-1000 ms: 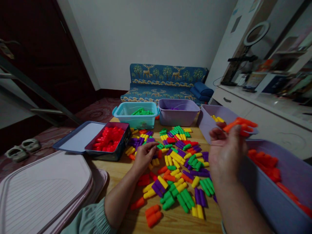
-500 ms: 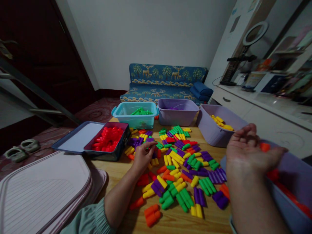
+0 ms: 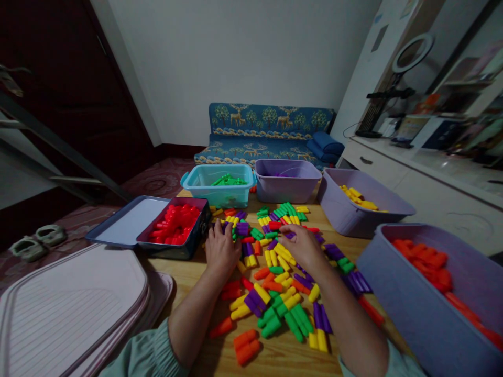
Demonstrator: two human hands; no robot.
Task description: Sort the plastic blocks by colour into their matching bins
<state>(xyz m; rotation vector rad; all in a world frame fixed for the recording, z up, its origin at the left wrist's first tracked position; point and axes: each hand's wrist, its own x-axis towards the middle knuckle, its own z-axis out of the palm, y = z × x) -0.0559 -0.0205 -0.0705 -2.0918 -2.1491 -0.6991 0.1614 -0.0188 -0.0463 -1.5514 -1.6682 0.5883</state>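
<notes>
Bullet-shaped plastic toy pieces in yellow, purple, green, orange and red lie scattered over the wooden table (image 3: 188, 314), many joined side by side. My left hand (image 3: 222, 247) rests at the left of the pile, fingers apart and pointing down over yellow and purple pieces (image 3: 242, 229); its fingertips are partly hidden. My right hand (image 3: 303, 244) hovers low over the middle of the pile. Its thumb and forefinger are apart around a small purple piece (image 3: 290, 235), and I see nothing held. Close to its fingers lie a red piece (image 3: 275, 225) and yellow pieces (image 3: 283, 252).
At the left, an open box (image 3: 202, 225) holds red pieces. A turquoise bin (image 3: 220, 196) with green pieces and a purple bin (image 3: 286, 191) stand behind the pile. On the right are bins with yellow pieces (image 3: 356, 196) and orange pieces (image 3: 424, 262). Pink lids (image 3: 70, 303) lie front left.
My right hand has moved left from above the orange pieces' bin to the middle of the pile. My left hand has shifted slightly left, and its fingers have spread.
</notes>
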